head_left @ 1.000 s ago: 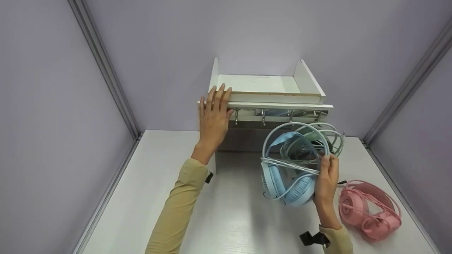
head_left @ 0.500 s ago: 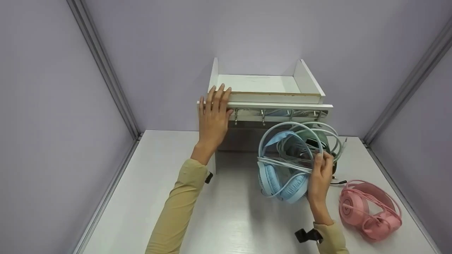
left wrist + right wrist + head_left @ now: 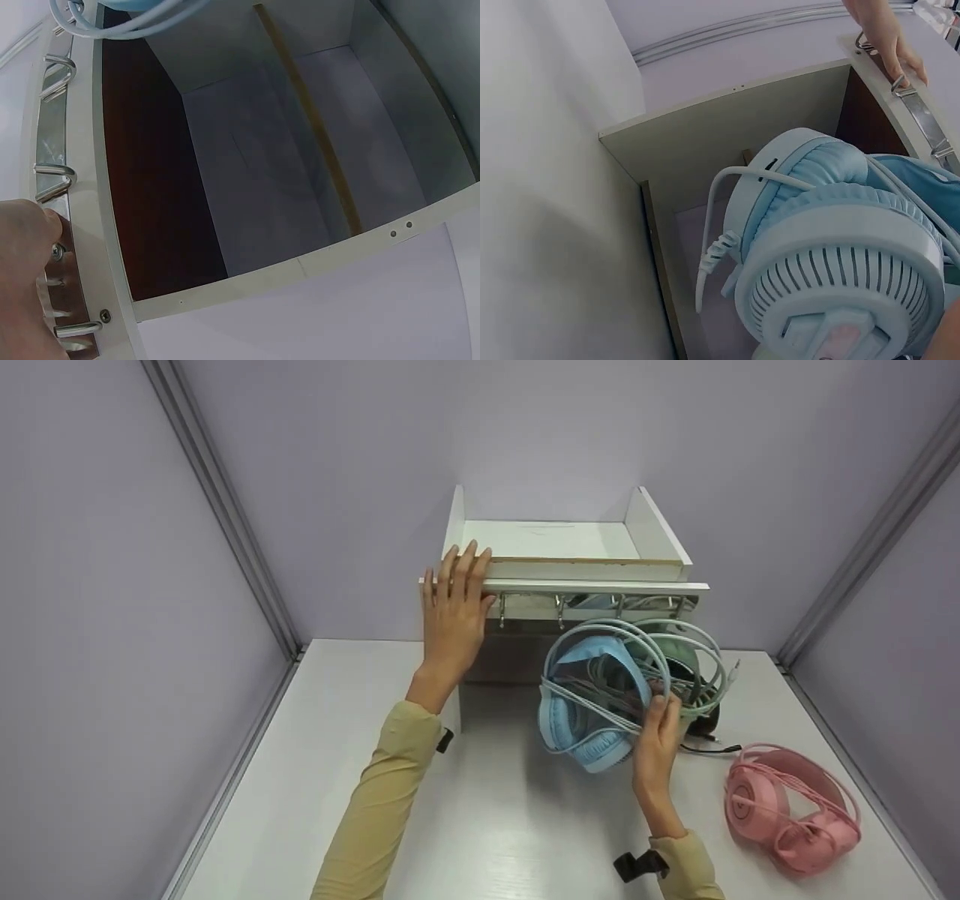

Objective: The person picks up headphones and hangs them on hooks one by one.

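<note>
My left hand (image 3: 452, 630) rests on the left end of the white shelf's front rail (image 3: 585, 586), its fingers laid straight over the edge. The right hand (image 3: 655, 754) grips light-blue headphones (image 3: 600, 751) by the side of the headband, where a bundled cable loops round them. In the head view they are tilted, below the row of metal hooks (image 3: 560, 611). Behind them, under the rightmost hooks, are green headphones (image 3: 675, 646), partly hidden. The right wrist view shows the slatted ear cup (image 3: 840, 277) up close; in the left wrist view pale-blue cable loops (image 3: 135, 28) reach the rail.
Pink headphones (image 3: 757, 806) with their cable wound round them lie on the white table (image 3: 300, 780) at the right. A black cable plug (image 3: 724, 749) is beside them. Grey panels (image 3: 105, 585) enclose the table on the sides and back.
My right hand has carried the light-blue headphones left and slightly up, tilting them and bringing them closer in under the hooks. The left hand has stayed on the rail.
</note>
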Available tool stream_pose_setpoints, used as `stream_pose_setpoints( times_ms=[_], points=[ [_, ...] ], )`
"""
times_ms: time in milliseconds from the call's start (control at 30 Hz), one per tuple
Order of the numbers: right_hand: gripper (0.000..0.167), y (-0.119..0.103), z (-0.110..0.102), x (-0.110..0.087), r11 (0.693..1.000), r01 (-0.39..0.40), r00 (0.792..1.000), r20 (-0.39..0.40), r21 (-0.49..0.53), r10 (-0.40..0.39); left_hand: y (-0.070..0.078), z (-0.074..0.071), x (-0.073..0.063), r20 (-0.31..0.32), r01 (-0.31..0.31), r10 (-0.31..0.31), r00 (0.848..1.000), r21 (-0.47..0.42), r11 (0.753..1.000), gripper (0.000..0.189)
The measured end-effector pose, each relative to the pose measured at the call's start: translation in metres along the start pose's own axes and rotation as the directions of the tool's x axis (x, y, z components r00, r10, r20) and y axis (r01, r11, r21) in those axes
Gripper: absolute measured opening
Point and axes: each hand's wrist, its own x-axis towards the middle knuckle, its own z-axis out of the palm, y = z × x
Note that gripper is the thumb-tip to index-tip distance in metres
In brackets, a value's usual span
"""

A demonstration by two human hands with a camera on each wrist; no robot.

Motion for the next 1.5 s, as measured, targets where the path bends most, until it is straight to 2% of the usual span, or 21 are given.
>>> stream_pose_setpoints(
  times_ms=[133, 300, 400, 533, 667, 933, 1067, 1200, 1367, 1500],
  points=[
    [0.043, 0.001, -0.002, -0.004, 1.0, -0.024, 0.999, 0.031, -0.003, 0.024, 0.001, -0.001, 0.0, 0.0, 0.0, 0.0, 1.0, -0.002, 1.0, 0.059],
    [0.046, 0.001, -0.006, -0.007, 1.0, -0.02, 1.0, 0.016, -0.002, 0.02, 0.002, 0.0, 0.0, 0.008, 0.004, -0.004, 1.0, 0.007, 1.0, 0.059],
    [0.04, 0.0, -0.009, -0.008, 1.0, 0.019, 1.0, -0.024, 0.008, -0.019, 0.003, 0.0, 0.0, 0.005, 0.0, 0.0, 1.0, 0.006, 1.0, 0.059],
    [0.032, -0.006, -0.015, -0.009, 0.992, 0.11, 0.991, -0.086, 0.06, -0.105, 0.003, 0.0, 0.0, -0.01, -0.01, 0.01, 1.0, 0.011, 1.0, 0.059],
    [0.028, -0.007, -0.029, -0.007, 0.978, 0.178, 0.98, -0.107, 0.108, -0.167, 0.003, 0.0, 0.0, -0.023, -0.015, 0.016, 1.0, 0.008, 1.0, 0.059],
    [0.024, -0.009, -0.061, 0.001, 0.956, 0.192, 0.981, -0.029, 0.222, -0.19, 0.001, 0.0, -0.001, -0.019, -0.006, 0.006, 1.0, 0.004, 1.0, 0.059],
    [0.025, -0.012, -0.077, 0.006, 0.955, 0.179, 0.983, -0.01, 0.235, -0.182, 0.0, 0.001, 0.0, -0.021, -0.003, 0.003, 1.0, -0.003, 1.0, 0.06],
    [0.029, -0.012, -0.098, 0.014, 0.966, 0.169, 0.985, -0.016, 0.198, -0.169, 0.0, 0.002, 0.0, -0.026, -0.007, 0.008, 1.0, 0.007, 1.0, 0.06],
    [0.034, -0.013, -0.125, 0.021, 0.99, 0.143, 0.988, -0.055, 0.005, -0.142, 0.0, 0.002, 0.0, -0.027, -0.009, 0.009, 1.0, 0.013, 1.0, 0.059],
    [0.036, -0.014, -0.143, 0.025, 0.988, 0.087, 0.99, -0.097, -0.129, -0.1, 0.0, 0.001, -0.001, -0.028, -0.009, 0.009, 1.0, 0.008, 1.0, 0.059]
  ],
)
